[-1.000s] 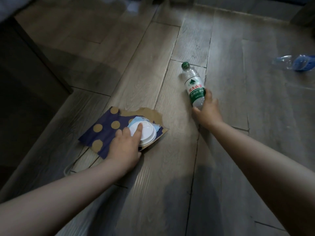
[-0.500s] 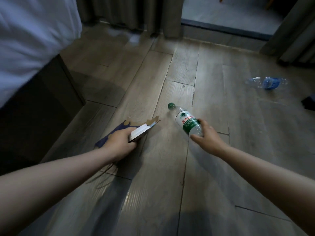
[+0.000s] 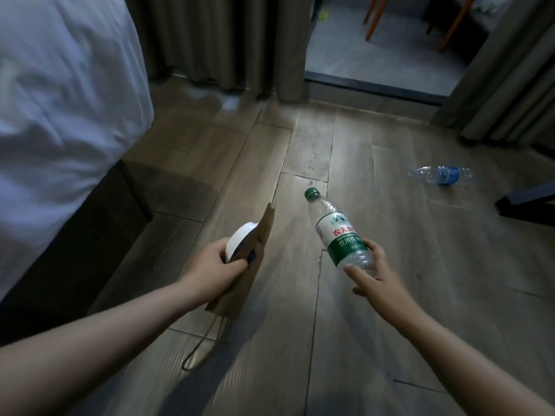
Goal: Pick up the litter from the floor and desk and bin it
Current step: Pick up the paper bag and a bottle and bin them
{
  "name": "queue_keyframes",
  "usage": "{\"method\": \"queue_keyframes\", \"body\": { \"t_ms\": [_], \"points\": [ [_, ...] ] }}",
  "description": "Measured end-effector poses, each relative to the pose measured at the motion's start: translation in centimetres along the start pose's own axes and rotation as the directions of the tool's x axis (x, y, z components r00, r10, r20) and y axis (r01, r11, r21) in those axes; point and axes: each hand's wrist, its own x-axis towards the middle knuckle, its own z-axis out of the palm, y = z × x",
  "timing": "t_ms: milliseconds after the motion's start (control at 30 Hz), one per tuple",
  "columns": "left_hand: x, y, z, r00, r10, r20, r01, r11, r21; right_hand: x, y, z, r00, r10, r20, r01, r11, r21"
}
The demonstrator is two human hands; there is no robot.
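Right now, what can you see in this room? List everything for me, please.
Green-capped bottle: one, clear with green label, in the right hand.
Paper bag: one, brown, in the left hand.
Lid: one, white, pressed against the bag.
Blue-label bottle: one, clear, lying on the floor far right.
Bed: one, white sheet, left.
Curtains: grey, far wall.
Chair legs: orange, beyond the doorway.
Floor: grey-brown planks.
Left hand: one, gripping.
Right hand: one, gripping.

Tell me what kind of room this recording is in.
Probably a bedroom or hotel room: a bed with white bedding on the left, grey floor-length curtains, and a wood-plank floor.
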Motion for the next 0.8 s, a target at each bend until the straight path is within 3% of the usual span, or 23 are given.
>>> {"method": "queue_keyframes", "body": {
  "t_ms": [133,300,600,800],
  "points": [
    [0.8,3.2,-2.1,0.999,-0.026,-0.021,0.024,0.998,-0.062,1.1,-4.1,-3.1,1.0,0.026,0.016,-0.023,0.987,-0.16],
    [-0.5,12.6,-7.9,0.998,-0.052,-0.039,0.046,0.987,-0.156,-0.4,-14.5,-7.2,0.996,0.079,-0.028,-0.08,0.996,-0.036],
    [-7.4,37.8,-19.9,1.0,-0.028,-0.009,0.025,0.972,-0.234,-7.1,-37.6,-19.4,0.98,0.125,-0.154,-0.078,0.957,0.281],
    [-13.7,56.8,-24.6,0.998,0.045,0.048,-0.026,0.939,-0.344,-15.0,-50.5,-31.6,0.955,0.099,-0.279,-0.012,0.955,0.298]
  ]
}}
